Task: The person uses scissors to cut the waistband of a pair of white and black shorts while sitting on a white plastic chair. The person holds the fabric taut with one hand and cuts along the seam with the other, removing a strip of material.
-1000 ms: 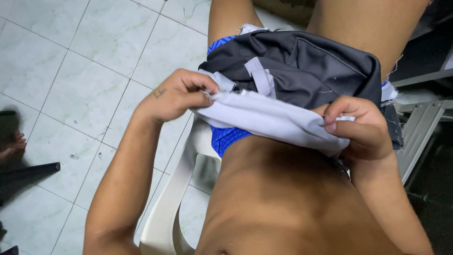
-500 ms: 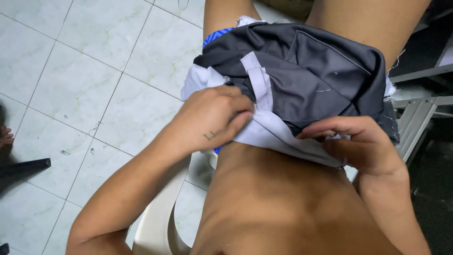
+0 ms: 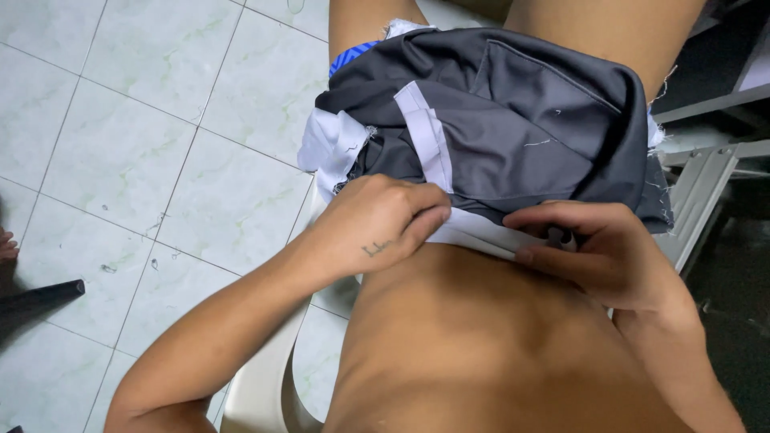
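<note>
Pale tiled floor (image 3: 160,120), white plastic chair (image 3: 265,385) under me. Dark grey garment (image 3: 513,120) with white lining lies on my lap; left hand (image 3: 377,220) and right hand (image 3: 597,248) both pinch its near edge.

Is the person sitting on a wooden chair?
No, the chair under the person is pale moulded plastic, standing on a tiled floor.
</note>
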